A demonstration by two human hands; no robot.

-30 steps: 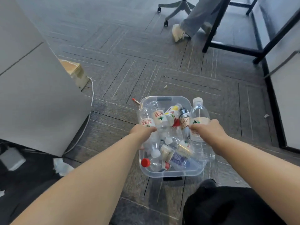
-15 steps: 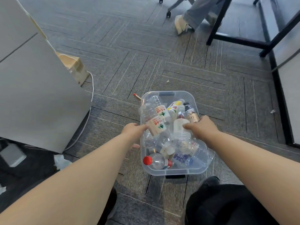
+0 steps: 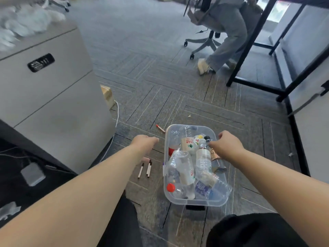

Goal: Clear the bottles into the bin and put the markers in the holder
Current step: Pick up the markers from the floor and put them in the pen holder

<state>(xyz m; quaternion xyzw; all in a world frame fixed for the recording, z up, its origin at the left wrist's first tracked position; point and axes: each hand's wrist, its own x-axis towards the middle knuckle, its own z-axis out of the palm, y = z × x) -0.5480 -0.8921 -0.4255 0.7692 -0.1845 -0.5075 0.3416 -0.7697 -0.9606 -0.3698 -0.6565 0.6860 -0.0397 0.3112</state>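
As both bare arms reach forward over the grey carpet floor [image 3: 160, 77], we log the clear plastic bin [image 3: 195, 204] resting on the floor at about 5 o'clock of the view centre. It is filled with bottles [image 3: 203, 163], mostly clear, lying jumbled across each other. A red-capped bottle [image 3: 171, 187] lies at the bin's 7 o'clock corner and a dark-capped bottle [image 3: 207, 138] near its 1 o'clock corner. Left hand [image 3: 145, 142]: off the bin at its 9 o'clock side, above the floor, fingers relaxed and reaching toward 12 o'clock, holding nothing. Right hand [image 3: 226, 147]: above the bin's 3 o'clock rim, fingers loosely bent toward the dark-capped bottle, thumb raised, no grip evident; contact with the bottle not resolvable. Two markers [image 3: 148, 168] lie side by side on the floor just beside the bin at 9 o'clock. A third marker [image 3: 160, 128], red-tipped, lies just off the bin's 11 o'clock corner. Grey cabinet [image 3: 53, 104] at 9 o'clock of the view, white cable [image 3: 117, 113] at its corner. A seated person's leg [image 3: 229, 41] and an office chair [image 3: 211, 35] at 1 o'clock, beside a black desk frame [image 3: 256, 86].
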